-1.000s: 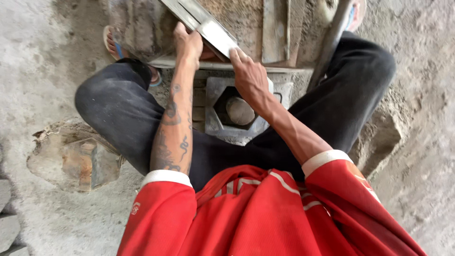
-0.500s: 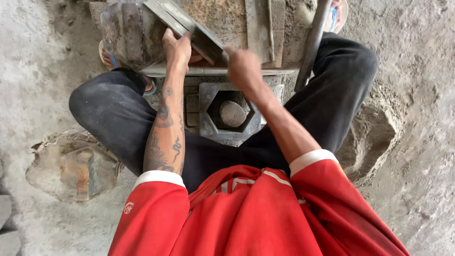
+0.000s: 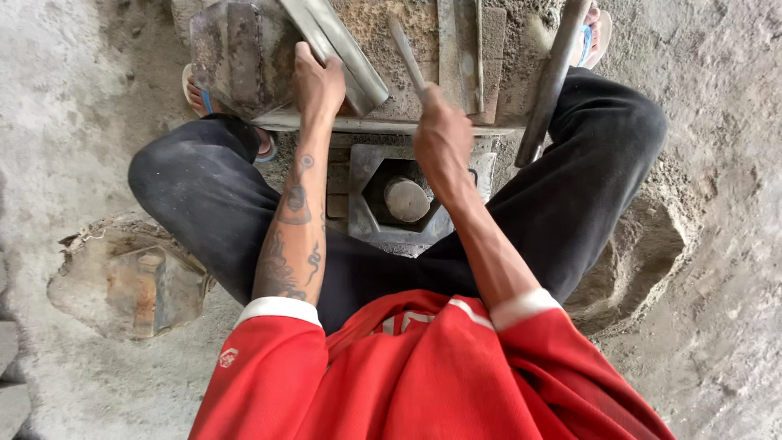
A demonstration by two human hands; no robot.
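Note:
I sit on the ground with my legs spread around a grey metal mould that has a hexagonal hole and a round core. My left hand grips the lower end of a flat angled metal piece lying above the mould. My right hand is closed around a thin metal rod that points up and away, blurred by motion. Sandy mix covers the slab beyond both hands.
A long metal bar leans by my right knee. Flat steel strips lie on the sandy slab. A rusty block sits in a broken concrete lump at left. A scooped hollow in hardened sand lies at right.
My right hand has left the flat metal piece and now swings a thin rod above the mould. My left hand keeps its grip. The view has shifted slightly down.

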